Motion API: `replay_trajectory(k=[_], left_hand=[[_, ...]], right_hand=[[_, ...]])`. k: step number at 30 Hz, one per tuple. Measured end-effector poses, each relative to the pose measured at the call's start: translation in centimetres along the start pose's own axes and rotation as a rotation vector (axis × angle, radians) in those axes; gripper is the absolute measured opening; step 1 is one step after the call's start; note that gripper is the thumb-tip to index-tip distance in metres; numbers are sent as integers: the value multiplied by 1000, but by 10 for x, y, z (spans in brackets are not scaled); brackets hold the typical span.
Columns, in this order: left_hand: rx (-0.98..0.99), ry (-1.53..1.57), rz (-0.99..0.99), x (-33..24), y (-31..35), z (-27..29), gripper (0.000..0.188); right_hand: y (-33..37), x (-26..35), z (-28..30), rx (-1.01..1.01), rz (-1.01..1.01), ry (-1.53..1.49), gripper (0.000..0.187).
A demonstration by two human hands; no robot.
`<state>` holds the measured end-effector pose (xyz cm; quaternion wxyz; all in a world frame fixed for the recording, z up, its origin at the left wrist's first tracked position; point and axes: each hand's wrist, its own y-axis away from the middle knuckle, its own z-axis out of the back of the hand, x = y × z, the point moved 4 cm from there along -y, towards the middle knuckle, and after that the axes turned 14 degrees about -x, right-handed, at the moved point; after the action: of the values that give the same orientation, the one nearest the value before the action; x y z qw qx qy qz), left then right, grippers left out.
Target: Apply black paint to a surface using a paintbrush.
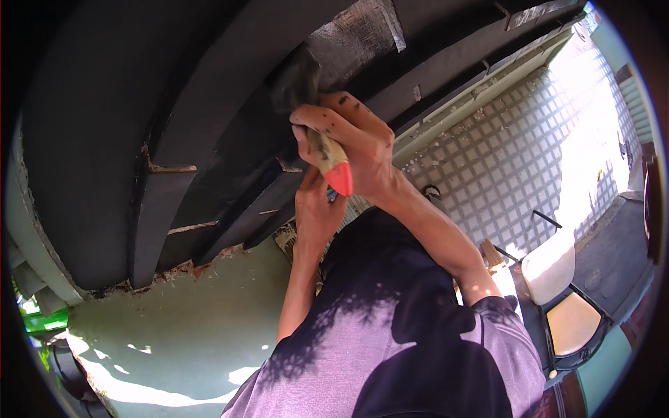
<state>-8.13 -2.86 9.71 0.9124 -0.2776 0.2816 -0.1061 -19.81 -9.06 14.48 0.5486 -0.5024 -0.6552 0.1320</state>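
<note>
My right hand point(359, 139), spotted with dark paint, is closed round a paintbrush. The brush's wooden handle point(333, 155) ends in a red tip pointing down toward me. Its blurred dark head point(296, 80) is up against a large black-painted surface point(230, 125) with raised ribs. Just beyond the head lies a duller, greyish-brown patch point(359, 42) on that surface. Below and left of the brush handle, my left hand point(317, 202) is raised with its fingers curled. A small bluish bit shows by its fingers; what it holds is mostly hidden behind the right hand.
Several rusty metal strips point(172, 168) jut from the ribs. A pale green wall point(188, 313) with a ragged top edge is at lower left. On the right are a tiled floor point(488, 160) in bright sun and a chair point(573, 324) with a tan seat.
</note>
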Motion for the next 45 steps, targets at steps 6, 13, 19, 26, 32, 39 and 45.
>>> replay_trajectory(k=[6, 13, 19, 26, 32, 39, 45], left_hand=[[237, 68, 184, 9, 7, -10, 29], [349, 61, 112, 15, 20, -17, 28], [198, 40, 177, 27, 12, 4, 30], [-191, -169, -46, 9, -36, 60, 21], [-553, -199, -531, -28, -87, 104, 19], [-697, -324, -874, -22, -151, 103, 12], [-739, -389, -947, -21, -160, 88, 8]], right_hand=[[23, -22, 16, 183, -191, 252, 25], [-5, -11, -13, 151, -93, 130, 22], [24, -6, 13, 117, 58, 115, 20], [26, -31, 12, 175, -12, 232, 22], [26, -14, 22, 44, 8, 143, 23], [26, -27, 4, 84, -18, 292, 24], [6, -16, -11, -60, 143, 104, 26]])
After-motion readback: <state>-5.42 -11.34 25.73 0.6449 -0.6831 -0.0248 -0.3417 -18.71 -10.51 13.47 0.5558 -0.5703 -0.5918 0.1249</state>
